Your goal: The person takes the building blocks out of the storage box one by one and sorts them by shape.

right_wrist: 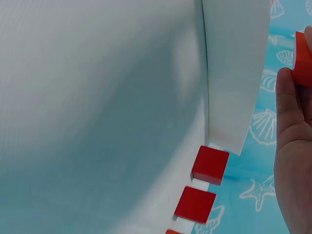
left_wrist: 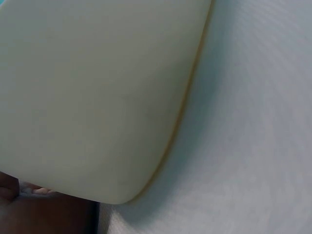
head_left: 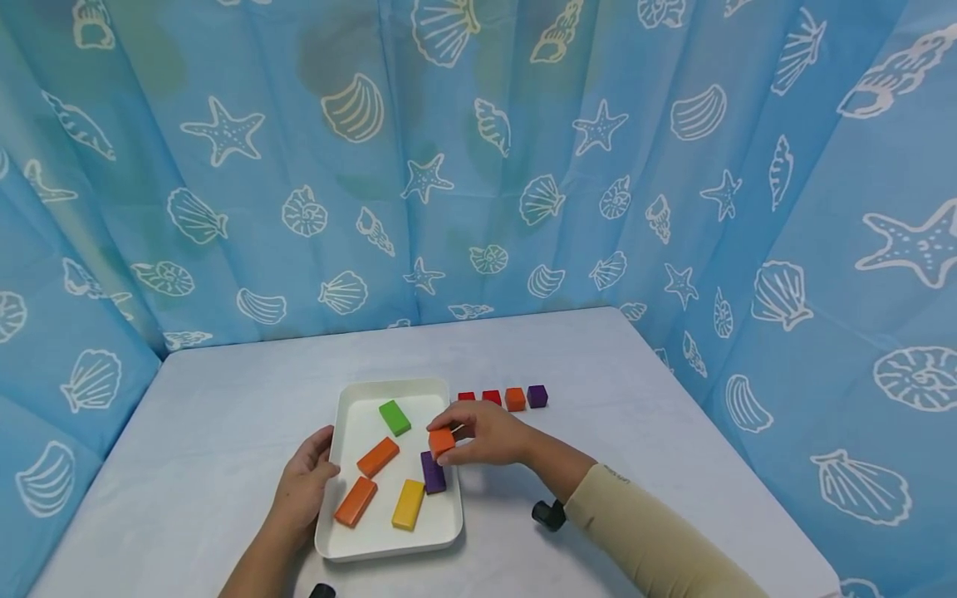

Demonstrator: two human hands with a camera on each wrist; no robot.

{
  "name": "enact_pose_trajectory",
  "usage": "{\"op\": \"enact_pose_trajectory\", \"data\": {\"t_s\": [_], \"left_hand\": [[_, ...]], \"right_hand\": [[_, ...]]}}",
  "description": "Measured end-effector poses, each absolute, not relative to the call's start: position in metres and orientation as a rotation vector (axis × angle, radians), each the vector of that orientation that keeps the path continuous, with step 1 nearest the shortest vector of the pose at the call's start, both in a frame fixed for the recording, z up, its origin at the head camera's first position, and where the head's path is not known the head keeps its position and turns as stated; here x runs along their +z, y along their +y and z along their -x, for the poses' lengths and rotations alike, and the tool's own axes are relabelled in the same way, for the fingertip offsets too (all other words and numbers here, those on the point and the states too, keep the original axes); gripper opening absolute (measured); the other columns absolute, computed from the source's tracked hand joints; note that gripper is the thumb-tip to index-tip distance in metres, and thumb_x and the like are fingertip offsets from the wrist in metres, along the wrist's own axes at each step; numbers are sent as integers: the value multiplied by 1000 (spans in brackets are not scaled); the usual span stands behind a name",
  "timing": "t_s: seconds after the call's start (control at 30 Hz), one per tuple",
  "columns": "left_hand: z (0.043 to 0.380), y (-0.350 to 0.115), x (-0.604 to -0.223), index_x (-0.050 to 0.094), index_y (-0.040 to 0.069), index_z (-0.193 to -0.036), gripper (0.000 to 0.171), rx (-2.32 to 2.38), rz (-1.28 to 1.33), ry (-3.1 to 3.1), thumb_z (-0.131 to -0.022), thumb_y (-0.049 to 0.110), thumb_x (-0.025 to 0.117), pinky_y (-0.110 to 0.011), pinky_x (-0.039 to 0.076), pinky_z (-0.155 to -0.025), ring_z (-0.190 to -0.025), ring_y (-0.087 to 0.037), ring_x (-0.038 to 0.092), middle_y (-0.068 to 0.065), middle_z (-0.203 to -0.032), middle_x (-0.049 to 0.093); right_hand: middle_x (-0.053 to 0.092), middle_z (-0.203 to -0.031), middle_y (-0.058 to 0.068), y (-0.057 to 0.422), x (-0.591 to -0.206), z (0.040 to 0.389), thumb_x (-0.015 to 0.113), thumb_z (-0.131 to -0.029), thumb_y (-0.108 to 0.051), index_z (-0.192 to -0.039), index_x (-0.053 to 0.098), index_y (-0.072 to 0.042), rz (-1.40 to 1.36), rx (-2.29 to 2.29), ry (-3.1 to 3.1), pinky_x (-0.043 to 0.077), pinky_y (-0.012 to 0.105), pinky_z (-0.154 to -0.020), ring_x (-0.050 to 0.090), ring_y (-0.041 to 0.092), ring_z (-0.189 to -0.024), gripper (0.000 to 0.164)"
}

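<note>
A white tray [head_left: 396, 544] lies on the table, holding a green block [head_left: 395, 418], two orange blocks, a yellow block [head_left: 408, 504] and a purple block [head_left: 434, 473]. At its left side my left hand [head_left: 302, 480] grips the rim; the left wrist view shows mostly the tray's outer wall [left_wrist: 97, 97]. Over the tray's right side, my right hand [head_left: 489, 433] pinches an orange block [head_left: 441, 442] between thumb and fingers, just above the purple block. That held block [right_wrist: 302, 61] also appears at the edge of the right wrist view.
Beyond my right hand a row of small cubes stands on the white-covered table [head_left: 598, 365]: two red, an orange cube [head_left: 515, 399] and a purple cube [head_left: 537, 396]. A black object [head_left: 549, 515] is by my right forearm. A blue shell-patterned curtain [head_left: 463, 224] surrounds the table.
</note>
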State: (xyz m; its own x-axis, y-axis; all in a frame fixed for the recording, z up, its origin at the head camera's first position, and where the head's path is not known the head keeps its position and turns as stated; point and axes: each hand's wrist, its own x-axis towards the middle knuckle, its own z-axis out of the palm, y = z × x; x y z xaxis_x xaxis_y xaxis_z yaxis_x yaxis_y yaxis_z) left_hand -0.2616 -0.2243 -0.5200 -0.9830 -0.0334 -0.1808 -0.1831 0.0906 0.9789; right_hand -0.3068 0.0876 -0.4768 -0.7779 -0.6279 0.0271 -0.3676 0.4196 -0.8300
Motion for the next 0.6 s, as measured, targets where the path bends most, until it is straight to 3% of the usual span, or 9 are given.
{"op": "enact_pose_trajectory", "data": {"t_s": [0.6], "left_hand": [[262,-225,-523,22,-1,-167,72,2031,243,2235,-98,-5,45,-53,25,-126,-160,-38,20,-22,-174,22]], "right_hand": [[69,-125,-7,118,-481,314,86,-91,-13,-137,71,-10,791,-1332,2433,58,36,-102,68,17,-117,49]]}}
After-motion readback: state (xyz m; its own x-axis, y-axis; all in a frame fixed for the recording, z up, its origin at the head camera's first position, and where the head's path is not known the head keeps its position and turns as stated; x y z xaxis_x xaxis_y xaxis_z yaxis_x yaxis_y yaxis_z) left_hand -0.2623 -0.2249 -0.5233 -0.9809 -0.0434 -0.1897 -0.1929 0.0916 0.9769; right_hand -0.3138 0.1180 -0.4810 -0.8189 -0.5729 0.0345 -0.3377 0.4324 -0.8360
